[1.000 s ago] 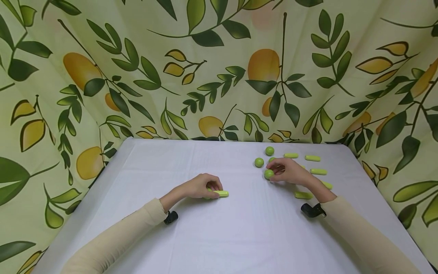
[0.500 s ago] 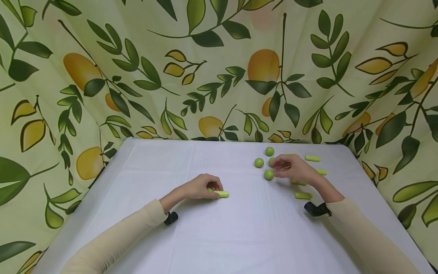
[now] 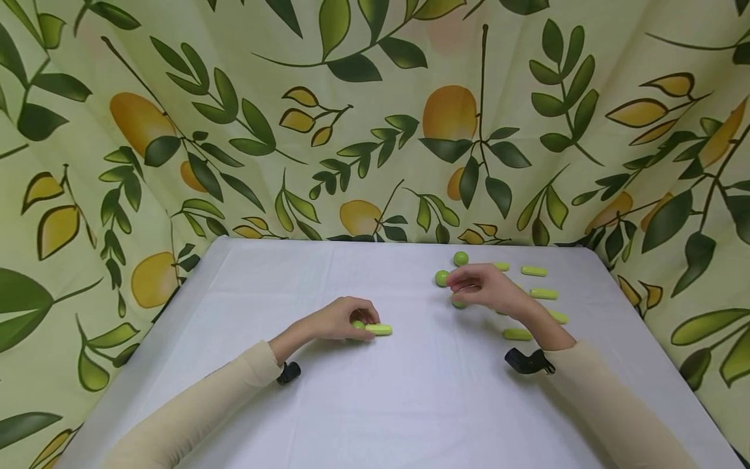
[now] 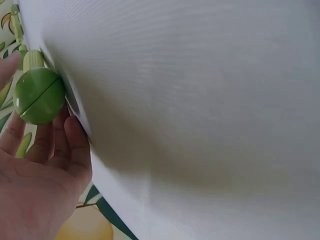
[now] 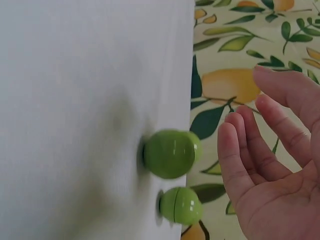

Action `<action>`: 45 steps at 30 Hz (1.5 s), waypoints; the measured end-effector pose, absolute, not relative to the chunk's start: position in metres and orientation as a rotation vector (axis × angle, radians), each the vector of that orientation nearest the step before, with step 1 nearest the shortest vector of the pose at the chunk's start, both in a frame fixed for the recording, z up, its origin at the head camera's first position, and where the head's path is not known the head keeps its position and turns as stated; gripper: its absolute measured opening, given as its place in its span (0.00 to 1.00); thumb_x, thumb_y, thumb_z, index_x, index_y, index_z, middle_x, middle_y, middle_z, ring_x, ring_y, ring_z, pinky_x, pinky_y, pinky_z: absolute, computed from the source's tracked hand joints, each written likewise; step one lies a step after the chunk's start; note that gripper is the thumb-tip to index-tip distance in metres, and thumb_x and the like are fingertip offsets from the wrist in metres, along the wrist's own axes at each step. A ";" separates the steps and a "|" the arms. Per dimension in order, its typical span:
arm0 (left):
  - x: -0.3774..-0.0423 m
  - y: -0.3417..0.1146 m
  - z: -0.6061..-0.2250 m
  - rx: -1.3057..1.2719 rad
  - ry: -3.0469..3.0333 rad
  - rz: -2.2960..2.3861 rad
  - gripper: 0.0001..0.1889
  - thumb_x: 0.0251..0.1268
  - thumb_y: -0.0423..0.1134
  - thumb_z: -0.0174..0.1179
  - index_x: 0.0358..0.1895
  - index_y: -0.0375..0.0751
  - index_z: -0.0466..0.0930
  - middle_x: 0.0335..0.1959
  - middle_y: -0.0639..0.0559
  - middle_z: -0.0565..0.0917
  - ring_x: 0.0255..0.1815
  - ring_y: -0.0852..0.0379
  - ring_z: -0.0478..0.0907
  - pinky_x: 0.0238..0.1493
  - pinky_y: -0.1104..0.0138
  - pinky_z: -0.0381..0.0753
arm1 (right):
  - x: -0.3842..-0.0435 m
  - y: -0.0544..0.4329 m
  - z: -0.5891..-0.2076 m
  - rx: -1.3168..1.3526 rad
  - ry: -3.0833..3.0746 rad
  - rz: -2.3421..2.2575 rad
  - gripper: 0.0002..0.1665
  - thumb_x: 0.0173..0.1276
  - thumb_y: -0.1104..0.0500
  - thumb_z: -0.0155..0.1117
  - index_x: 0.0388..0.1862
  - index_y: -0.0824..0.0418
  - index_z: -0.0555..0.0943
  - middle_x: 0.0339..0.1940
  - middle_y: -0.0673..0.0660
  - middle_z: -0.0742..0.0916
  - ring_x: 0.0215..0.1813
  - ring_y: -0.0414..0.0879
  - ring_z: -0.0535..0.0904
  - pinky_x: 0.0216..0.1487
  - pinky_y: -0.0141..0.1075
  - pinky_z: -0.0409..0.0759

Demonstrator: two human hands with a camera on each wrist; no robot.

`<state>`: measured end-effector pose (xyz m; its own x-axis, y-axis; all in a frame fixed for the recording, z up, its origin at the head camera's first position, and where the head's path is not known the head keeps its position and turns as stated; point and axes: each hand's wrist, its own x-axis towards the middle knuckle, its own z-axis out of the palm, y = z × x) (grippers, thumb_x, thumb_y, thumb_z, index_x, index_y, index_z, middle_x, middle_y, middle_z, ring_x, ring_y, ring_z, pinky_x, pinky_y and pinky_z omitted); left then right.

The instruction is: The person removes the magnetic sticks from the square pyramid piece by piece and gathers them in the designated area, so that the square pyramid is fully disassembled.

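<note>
In the head view my left hand (image 3: 340, 319) has its fingers curled round a green ball (image 3: 358, 325) on the white cloth. A short light-green rod (image 3: 379, 329) lies against the ball, pointing right. Seen from the left wrist, the ball (image 4: 40, 95) has a dark seam and the rod (image 4: 33, 59) stands behind it. My right hand (image 3: 489, 286) hovers above several green balls, fingers relaxed with nothing between them. It partly covers one ball (image 3: 458, 302) and reaches the edge of another ball (image 3: 442, 278). The right wrist view shows a seamed ball (image 5: 181, 206) below a larger-looking ball (image 5: 169, 154).
Several light-green rods, such as this rod (image 3: 534, 271) and this front rod (image 3: 517, 334), lie spread to the right. Another ball (image 3: 461, 258) sits farther back. The white-covered table (image 3: 375, 404) ends at a leaf-patterned curtain (image 3: 375, 130).
My right hand drew back rightward from the front ball with nothing in it, then moved left again over the balls. The left hand stays almost in place, with more of the rod showing.
</note>
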<state>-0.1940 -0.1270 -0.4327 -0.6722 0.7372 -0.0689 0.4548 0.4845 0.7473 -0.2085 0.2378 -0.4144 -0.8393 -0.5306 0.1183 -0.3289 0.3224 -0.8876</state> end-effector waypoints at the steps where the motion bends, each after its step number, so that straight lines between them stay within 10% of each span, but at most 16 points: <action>1: -0.194 -0.129 -0.432 0.995 2.354 1.020 0.13 0.62 0.34 0.73 0.47 0.41 0.83 0.42 0.57 0.83 0.44 0.60 0.79 0.50 0.65 0.79 | -0.209 0.234 -0.414 -0.795 2.365 -1.548 0.20 0.63 0.70 0.75 0.53 0.75 0.81 0.49 0.73 0.84 0.52 0.64 0.82 0.51 0.35 0.81; 45: -0.189 -0.155 -0.430 0.919 2.346 1.160 0.12 0.59 0.31 0.75 0.43 0.39 0.83 0.39 0.54 0.83 0.39 0.56 0.82 0.44 0.64 0.83 | -0.195 0.110 -0.447 -0.978 2.206 -1.354 0.19 0.54 0.69 0.82 0.44 0.67 0.85 0.38 0.56 0.86 0.38 0.46 0.81 0.42 0.35 0.83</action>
